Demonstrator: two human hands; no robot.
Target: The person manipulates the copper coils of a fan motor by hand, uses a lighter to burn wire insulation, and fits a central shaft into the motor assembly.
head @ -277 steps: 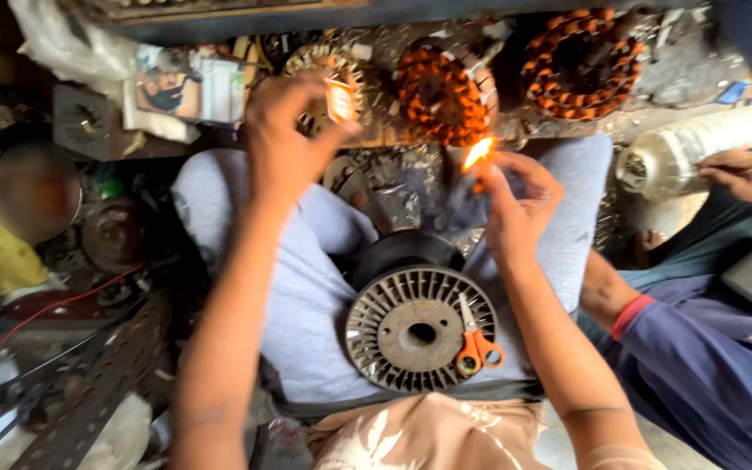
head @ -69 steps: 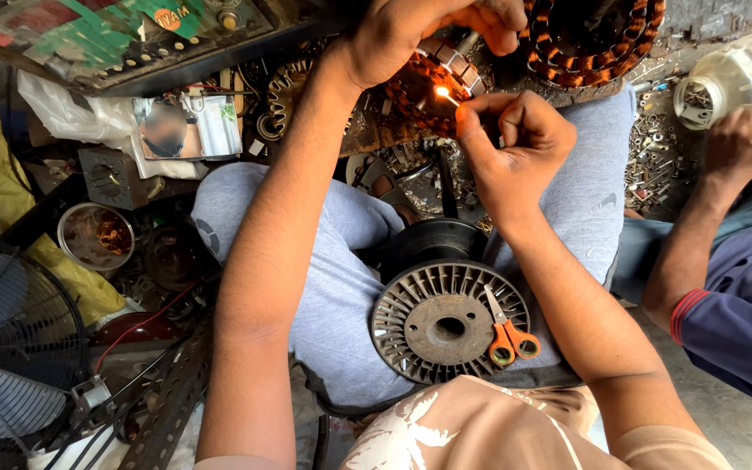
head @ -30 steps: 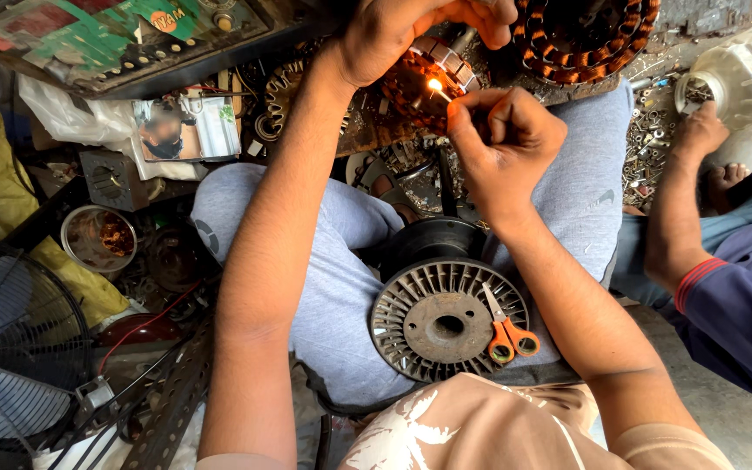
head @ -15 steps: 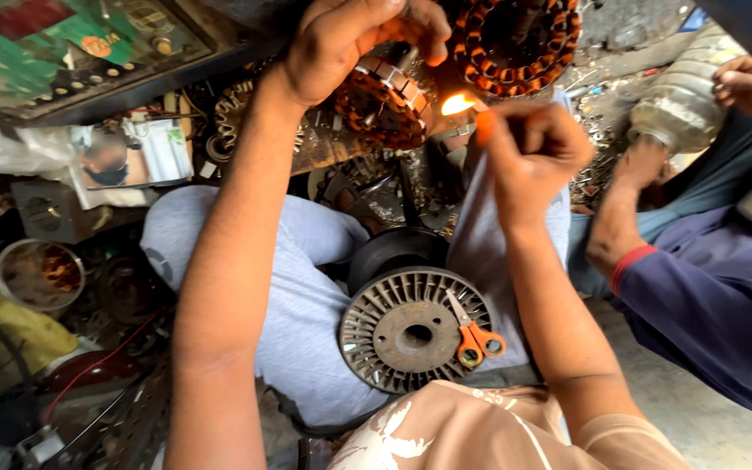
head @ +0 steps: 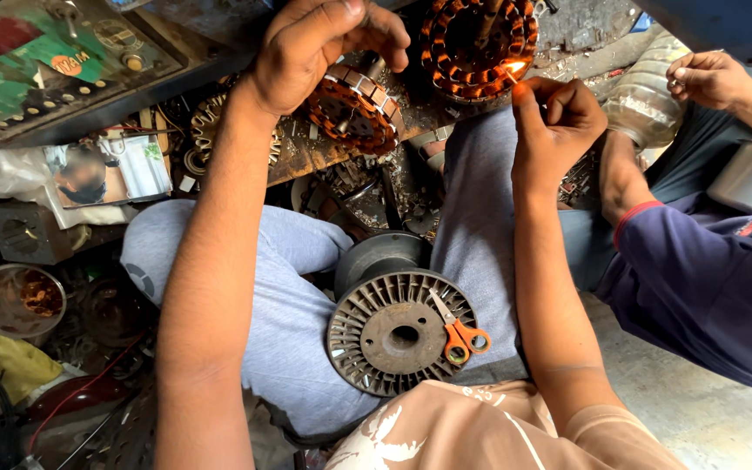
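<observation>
Head view
Left hand [head: 319,43]: at 12 o'clock, fingers curled around the rim of a round copper-wound motor stator with orange coils [head: 352,109], gripping it above the cluttered bench.
Right hand [head: 554,122]: at 1 o'clock, closed in a pinch on a small lit flame stick [head: 515,71]; what exactly it is, cannot tell.
Flame: touching the edge of a second orange-coiled stator ring [head: 479,48].
Lap: grey ribbed plastic wire spool [head: 400,332] at 6 o'clock, with orange-handled scissors [head: 456,331] lying on it.
Co-worker's hand [head: 708,78]: at 2 o'clock, apart.

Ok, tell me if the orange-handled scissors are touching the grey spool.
Touching. The head view shows the orange-handled scissors lying flat on the grey spool's ribbed top face, with no gap visible.
</observation>
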